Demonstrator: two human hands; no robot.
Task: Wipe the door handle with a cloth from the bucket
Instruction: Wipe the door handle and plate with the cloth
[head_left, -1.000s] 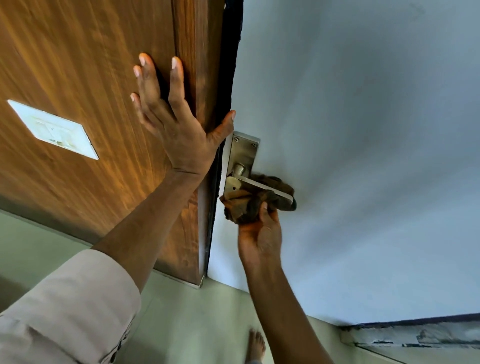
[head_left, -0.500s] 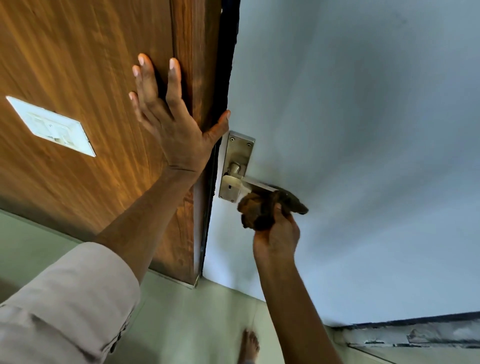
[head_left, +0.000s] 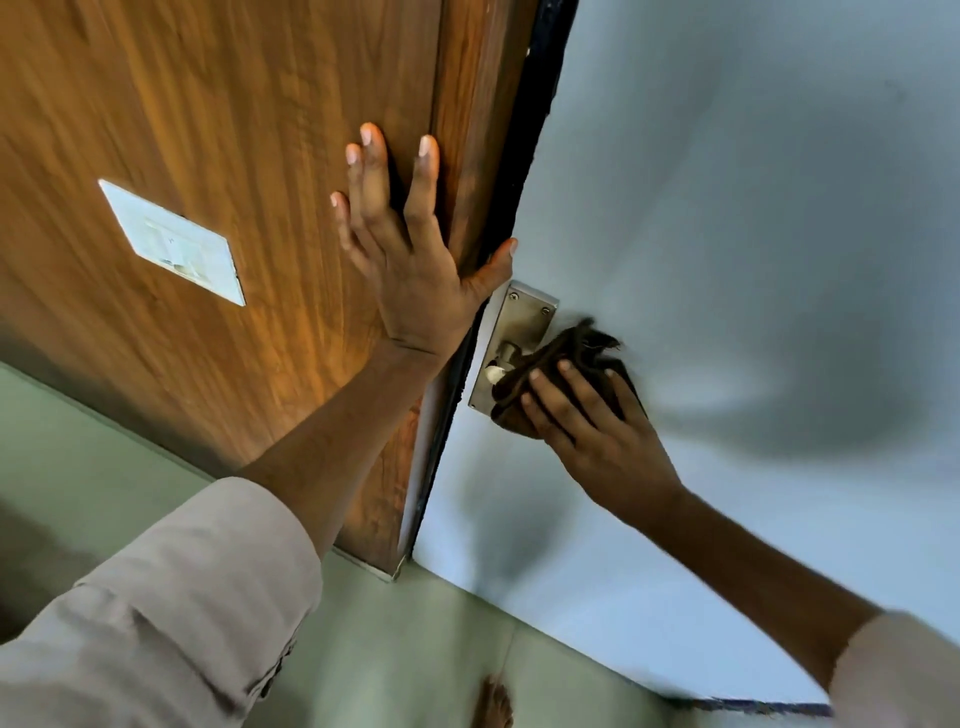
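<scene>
A metal door handle (head_left: 511, 345) on a steel backplate sits on the pale grey door (head_left: 727, 260), near its edge. A dark brown cloth (head_left: 569, 353) covers the lever, which is mostly hidden under it. My right hand (head_left: 592, 431) presses the cloth against the handle from below and right, fingers wrapped over it. My left hand (head_left: 405, 249) lies flat and spread on the wooden panel (head_left: 234, 130) beside the door edge, thumb reaching toward the backplate. No bucket is in view.
A white switch plate (head_left: 171, 241) is set in the wooden panel to the left. A dark gap (head_left: 535, 130) runs between panel and door. A pale green floor (head_left: 405, 649) lies below, with a bare foot (head_left: 491, 701) at the bottom edge.
My right hand has turned and come over the lever from the right, sliding the cloth back toward the backplate. The view has shifted; my left hand stays flat on the panel.
</scene>
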